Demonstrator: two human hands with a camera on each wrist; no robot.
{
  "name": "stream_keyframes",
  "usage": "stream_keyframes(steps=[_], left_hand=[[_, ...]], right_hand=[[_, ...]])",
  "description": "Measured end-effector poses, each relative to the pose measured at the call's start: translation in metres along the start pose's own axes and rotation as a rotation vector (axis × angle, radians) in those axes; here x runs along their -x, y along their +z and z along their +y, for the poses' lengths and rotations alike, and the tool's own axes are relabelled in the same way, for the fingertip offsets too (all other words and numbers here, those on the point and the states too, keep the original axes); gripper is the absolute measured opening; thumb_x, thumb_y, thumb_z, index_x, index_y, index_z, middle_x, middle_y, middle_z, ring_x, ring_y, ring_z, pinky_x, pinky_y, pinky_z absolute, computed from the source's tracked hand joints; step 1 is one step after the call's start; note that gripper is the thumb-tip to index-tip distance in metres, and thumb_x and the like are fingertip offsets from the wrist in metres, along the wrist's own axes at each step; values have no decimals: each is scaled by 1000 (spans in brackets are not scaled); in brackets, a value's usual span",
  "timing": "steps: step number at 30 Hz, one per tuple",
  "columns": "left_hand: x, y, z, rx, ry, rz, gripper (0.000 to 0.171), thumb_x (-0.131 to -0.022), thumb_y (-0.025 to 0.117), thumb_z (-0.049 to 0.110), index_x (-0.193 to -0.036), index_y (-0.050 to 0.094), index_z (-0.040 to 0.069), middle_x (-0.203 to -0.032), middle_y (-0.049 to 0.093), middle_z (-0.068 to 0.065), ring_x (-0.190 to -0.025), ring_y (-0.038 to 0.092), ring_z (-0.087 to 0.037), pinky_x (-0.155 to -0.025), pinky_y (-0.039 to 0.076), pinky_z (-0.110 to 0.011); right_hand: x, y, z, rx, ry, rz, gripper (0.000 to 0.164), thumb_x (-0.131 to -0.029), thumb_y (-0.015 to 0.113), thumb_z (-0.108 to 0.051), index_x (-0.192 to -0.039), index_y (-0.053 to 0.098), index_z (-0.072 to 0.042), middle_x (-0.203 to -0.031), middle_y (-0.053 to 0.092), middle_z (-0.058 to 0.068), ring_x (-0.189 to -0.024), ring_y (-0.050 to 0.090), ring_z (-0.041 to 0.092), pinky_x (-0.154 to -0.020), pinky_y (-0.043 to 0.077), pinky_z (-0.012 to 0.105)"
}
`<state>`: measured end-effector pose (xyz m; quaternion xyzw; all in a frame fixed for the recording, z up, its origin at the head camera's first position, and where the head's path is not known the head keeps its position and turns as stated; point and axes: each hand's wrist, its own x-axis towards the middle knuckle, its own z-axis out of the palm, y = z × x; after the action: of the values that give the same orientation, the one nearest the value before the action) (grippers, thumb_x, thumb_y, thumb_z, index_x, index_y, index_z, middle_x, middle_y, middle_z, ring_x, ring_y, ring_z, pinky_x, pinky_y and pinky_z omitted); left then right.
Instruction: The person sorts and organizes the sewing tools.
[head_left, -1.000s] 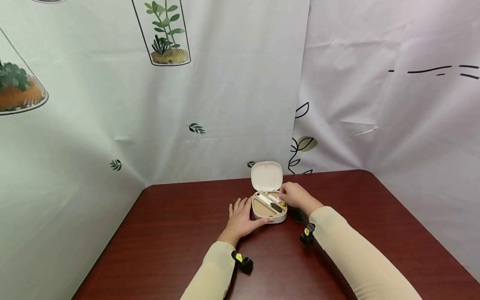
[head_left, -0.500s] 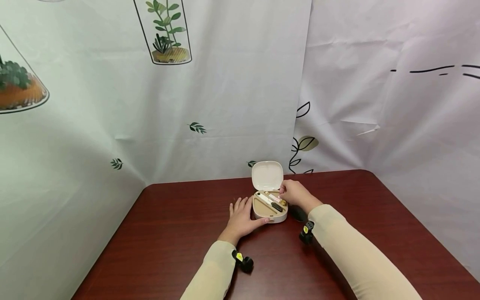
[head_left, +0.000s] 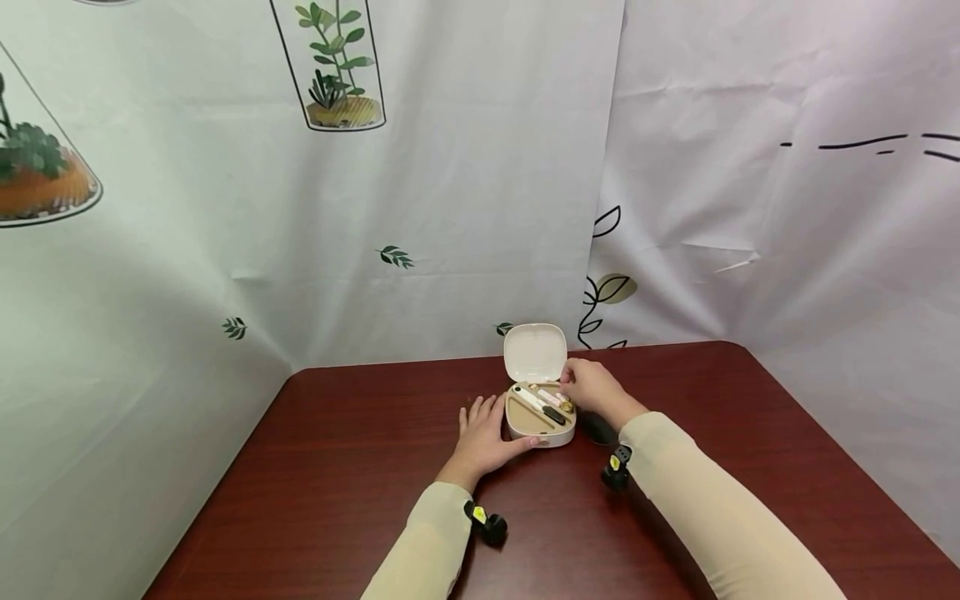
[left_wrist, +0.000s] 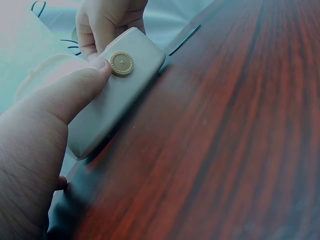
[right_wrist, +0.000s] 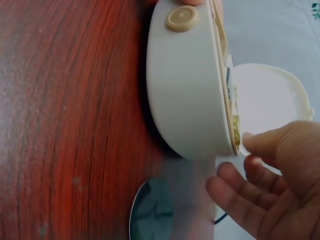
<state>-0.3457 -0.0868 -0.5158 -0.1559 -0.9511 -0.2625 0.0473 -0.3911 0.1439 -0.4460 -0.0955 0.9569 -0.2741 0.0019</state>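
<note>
A small off-white case (head_left: 542,435) with a round gold button (left_wrist: 121,64) stands on the table, its lid (head_left: 535,353) raised. In its tan insert lie a slim white-and-black tool (head_left: 540,404), a pale pink piece and a gold piece (head_left: 567,407). My left hand (head_left: 482,437) rests along the left side, fingers straight and spread, thumb pressing the front beside the button. My right hand (head_left: 592,390) reaches over the back right rim. Its thumb and curled fingers (right_wrist: 227,170) are right at the insert's edge; I cannot tell whether they pinch anything.
A dark round mirror-like disc (right_wrist: 150,212) with a thin bright rim lies on the reddish-brown table (head_left: 360,467), right of the case and under my right wrist. Behind the table hangs a white printed cloth (head_left: 465,208).
My right fingertips have shifted slightly up toward the hinge side of the case, uncovering a bit more of the insert. The left hand and the case stay in place.
</note>
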Motion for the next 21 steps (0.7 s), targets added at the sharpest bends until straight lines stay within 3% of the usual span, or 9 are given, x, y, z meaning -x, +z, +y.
stream_keyframes(steps=[5,10,15,21], left_hand=[[0,1,-1,7,5,7,107,-79,65,77,-159,33,14,-156,39,-18,-149,24,-42,-117,10,-67],[0,3,-3,10,12,14,108,-78,64,78,-158,34,12,-156,40,-19,-148,24,-42,-116,10,-67],[1,3,-2,10,-1,1,107,-79,65,77,-159,33,13,-157,37,-19,-150,22,-42,-117,10,-66],[0,1,-2,12,-12,-5,106,-78,65,77,-160,31,18,-161,31,-18,-152,17,-40,-118,8,-65]], right_hand=[[6,-10,6,32,-22,81,7,-94,64,-14,-90,61,-9,-79,60,4,-75,56,21,-69,47,37],[11,-18,19,56,-82,51,9,-94,65,-15,-96,63,-7,-82,61,4,-76,57,20,-72,49,39],[20,-24,32,117,-181,-88,19,-91,71,-17,-104,67,-3,-93,65,6,-85,60,21,-80,52,44],[39,-28,40,211,-223,-303,38,-80,81,-24,-109,67,-3,-101,63,7,-91,58,23,-84,51,45]])
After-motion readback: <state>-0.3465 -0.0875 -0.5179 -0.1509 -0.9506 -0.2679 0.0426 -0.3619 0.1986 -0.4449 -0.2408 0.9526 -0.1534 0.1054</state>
